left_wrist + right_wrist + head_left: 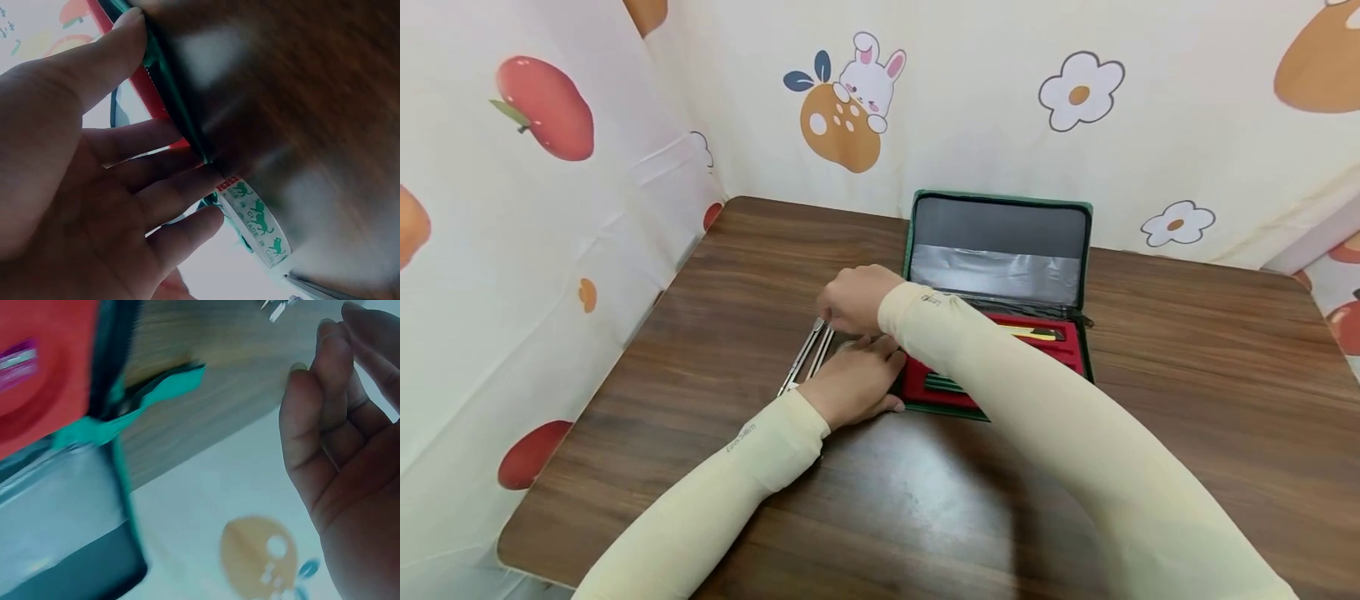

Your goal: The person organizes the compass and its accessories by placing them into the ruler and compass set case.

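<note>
From the head view, we've got the open case (1000, 218) on the table (1187, 350), left hand (861, 379) at its near left side, right hand (856, 298) over slim metal tools (801, 354). Arms crowded together here: a sleeve could snag the yellow cutter (1037, 334), or a knuckle could knock those tools askew.

Over to the left wrist: a white band with green print (258, 222), mostly hidden from above! Relaxed fingers reach it, thumb by the case edge, nothing clasped; one nudge might roll it away.

Right wrist now: bent fingers near the thumb, nothing visible between, though we can't tell whether they pinch something. It alone gives us the green strap (169, 387), loose enough to catch.
</note>
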`<state>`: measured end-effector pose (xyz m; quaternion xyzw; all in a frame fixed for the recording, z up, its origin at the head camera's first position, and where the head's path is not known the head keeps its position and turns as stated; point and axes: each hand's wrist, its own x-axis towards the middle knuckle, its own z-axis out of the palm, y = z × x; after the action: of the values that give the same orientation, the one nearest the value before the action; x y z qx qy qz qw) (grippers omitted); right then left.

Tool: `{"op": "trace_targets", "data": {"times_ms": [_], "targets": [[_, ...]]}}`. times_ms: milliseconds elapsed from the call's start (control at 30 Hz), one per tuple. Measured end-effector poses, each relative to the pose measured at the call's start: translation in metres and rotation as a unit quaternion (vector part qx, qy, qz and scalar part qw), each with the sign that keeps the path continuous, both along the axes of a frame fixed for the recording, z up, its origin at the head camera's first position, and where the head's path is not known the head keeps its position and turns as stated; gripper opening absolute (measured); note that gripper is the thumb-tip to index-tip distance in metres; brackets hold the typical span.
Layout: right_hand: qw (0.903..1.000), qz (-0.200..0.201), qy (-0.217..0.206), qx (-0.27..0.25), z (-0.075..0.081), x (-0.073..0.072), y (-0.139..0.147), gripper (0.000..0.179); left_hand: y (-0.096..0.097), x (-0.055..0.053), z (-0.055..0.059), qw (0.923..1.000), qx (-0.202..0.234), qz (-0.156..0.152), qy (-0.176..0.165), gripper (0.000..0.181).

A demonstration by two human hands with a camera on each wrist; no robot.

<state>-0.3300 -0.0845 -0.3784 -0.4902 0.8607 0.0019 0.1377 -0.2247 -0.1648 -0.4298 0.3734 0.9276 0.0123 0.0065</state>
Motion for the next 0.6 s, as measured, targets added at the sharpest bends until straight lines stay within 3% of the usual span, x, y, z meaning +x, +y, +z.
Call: {"op": "trace_targets", "data": {"times_ms": [100, 200, 333, 433, 600], "targets": [[0.9985, 0.039, 0.014, 0.034, -0.004, 0.003, -0.020, 0.023, -0.002, 0.002, -0.002, 0.9996, 0.029, -0.003, 0.003, 0.065], [0.9945, 0.077, 0.035, 0.061, -0.009, 0.006, -0.035, 0.016, 0.000, 0.003, -0.001, 0.9984, 0.053, 0.007, -0.020, 0.058], [0.9904, 0.103, 0.051, 0.076, -0.015, 0.010, -0.049, 0.032, 0.003, 0.004, 0.001, 0.9980, 0.039, 0.021, -0.045, 0.044], [0.9887, 0.105, 0.059, 0.090, -0.019, 0.013, -0.056, 0.043, 0.002, 0.005, 0.003, 0.9986, 0.023, 0.016, -0.045, 0.038], [0.9861, 0.110, 0.071, 0.102, -0.024, 0.016, -0.065, 0.046, -0.001, 0.007, 0.004, 0.9991, 0.007, 0.018, -0.038, 0.036]]}}
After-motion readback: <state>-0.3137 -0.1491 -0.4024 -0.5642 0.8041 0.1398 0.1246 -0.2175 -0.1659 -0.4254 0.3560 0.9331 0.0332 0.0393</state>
